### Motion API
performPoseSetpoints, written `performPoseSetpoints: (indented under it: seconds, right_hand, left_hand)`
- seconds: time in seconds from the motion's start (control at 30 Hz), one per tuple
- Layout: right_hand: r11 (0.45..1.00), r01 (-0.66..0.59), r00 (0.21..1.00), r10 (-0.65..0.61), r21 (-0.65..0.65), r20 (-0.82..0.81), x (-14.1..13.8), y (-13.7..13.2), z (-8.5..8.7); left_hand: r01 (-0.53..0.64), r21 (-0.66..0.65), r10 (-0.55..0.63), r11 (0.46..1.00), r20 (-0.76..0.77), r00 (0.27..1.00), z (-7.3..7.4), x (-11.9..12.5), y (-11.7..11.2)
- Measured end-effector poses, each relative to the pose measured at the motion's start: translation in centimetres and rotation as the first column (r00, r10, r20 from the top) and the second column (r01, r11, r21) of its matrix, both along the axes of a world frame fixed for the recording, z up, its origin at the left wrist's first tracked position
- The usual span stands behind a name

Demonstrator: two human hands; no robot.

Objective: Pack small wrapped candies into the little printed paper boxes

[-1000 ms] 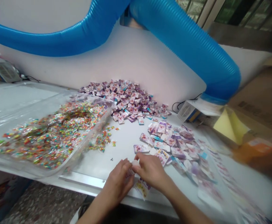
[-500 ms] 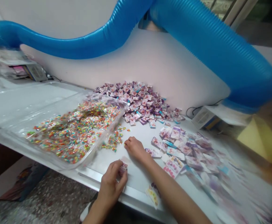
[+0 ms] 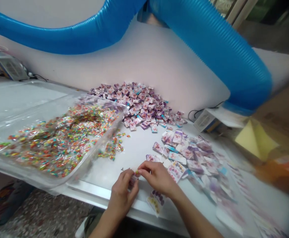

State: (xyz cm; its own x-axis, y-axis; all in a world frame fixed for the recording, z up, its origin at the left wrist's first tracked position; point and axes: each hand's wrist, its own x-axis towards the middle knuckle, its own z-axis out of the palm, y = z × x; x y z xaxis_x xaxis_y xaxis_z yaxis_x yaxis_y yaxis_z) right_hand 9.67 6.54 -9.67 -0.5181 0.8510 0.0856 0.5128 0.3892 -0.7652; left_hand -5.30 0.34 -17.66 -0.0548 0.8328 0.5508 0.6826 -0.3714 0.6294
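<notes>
Head view, hands (image 3: 121,191) curled nearly shut, pinching a small packet (image 3: 133,181)

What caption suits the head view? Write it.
Left hand and right hand pinch a small packet beside a plastic tray.

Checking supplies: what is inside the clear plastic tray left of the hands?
A heap of tiny multicoloured clear-wrapped packets lies in the clear plastic tray; it hides the floor there, and their contents are too small to tell.
</notes>
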Motion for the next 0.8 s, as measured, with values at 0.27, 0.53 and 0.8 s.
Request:
performPoseSetpoints:
  seconds: [0.27,0.53,0.8]
  right_hand:
    - [0.984,-0.074,0.944,0.016,0.163,0.33,0.3,-1.6,0.1]
    - [0.952,0.107,0.987,-0.067,-0.288,0.145,-0.1,-0.3,-1.3]
    - [0.859,-0.034,0.993,-0.028,-0.511,-0.112,-1.0,-1.4,-2.6]
  left_hand:
    - [-0.065,0.044,0.067,0.997,-0.042,0.997,-1.0,1.0,0.0]
    - [-0.007,0.15,0.02,0.989,-0.083,0.996,-0.7,1.6,-0.7]
    - [0.193,-0.362,0.005,0.912,0.479,0.878,2.7,-1.6,-1.5]
